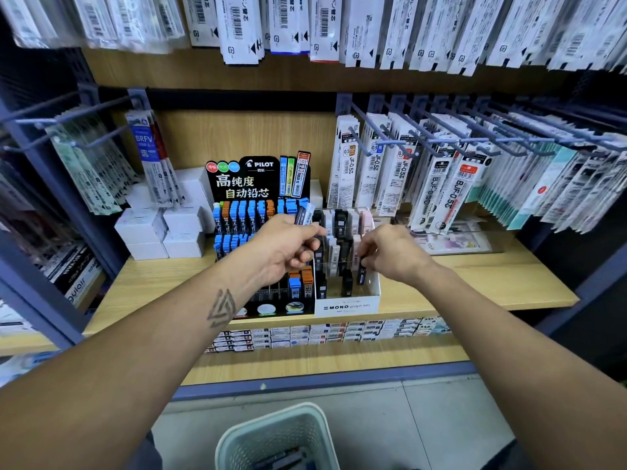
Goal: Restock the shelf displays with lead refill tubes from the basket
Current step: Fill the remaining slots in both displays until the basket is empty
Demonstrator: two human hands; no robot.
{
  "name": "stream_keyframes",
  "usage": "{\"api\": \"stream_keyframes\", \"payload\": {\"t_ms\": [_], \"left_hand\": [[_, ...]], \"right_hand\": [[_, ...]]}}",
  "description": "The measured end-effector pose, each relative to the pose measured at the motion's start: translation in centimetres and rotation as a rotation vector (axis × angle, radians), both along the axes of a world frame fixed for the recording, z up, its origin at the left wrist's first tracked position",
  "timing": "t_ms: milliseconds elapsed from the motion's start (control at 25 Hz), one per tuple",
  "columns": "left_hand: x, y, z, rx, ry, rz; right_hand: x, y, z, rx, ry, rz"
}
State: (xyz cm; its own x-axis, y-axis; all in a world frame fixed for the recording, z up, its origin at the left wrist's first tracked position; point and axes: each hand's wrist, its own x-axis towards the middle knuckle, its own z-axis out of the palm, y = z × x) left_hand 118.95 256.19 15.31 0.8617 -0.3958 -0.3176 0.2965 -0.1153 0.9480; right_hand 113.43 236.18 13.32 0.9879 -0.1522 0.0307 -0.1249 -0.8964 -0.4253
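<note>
My left hand grips a small bunch of lead refill tubes that stick up above its fingers, in front of the black Pilot display. My right hand pinches a single dark tube and holds it inside the white Mono graph display box, among upright black, white and pink tubes. The pale green basket stands on the floor below me, with a few dark tubes visible at its bottom.
White boxes are stacked left of the Pilot display on the wooden shelf. Hanging refill packs on blue hooks crowd the right and top. Small boxes line the lower shelf's edge.
</note>
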Motion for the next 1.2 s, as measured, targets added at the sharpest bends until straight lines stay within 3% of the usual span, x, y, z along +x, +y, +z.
{"api": "stream_keyframes", "payload": {"t_ms": [520, 920, 1200], "left_hand": [[0.0, -0.3, -0.7, 0.011, 0.006, -0.062], [-0.1, -0.6, -1.2, 0.043, 0.029, -0.131], [-0.9, -0.7, -0.6, -0.030, 0.143, -0.176]], "right_hand": [[0.2, 0.9, -1.6, -0.211, 0.092, 0.009], [0.0, 1.0, -1.9, -0.209, 0.061, 0.051], [0.3, 0.7, -1.2, -0.200, 0.051, 0.019]]}}
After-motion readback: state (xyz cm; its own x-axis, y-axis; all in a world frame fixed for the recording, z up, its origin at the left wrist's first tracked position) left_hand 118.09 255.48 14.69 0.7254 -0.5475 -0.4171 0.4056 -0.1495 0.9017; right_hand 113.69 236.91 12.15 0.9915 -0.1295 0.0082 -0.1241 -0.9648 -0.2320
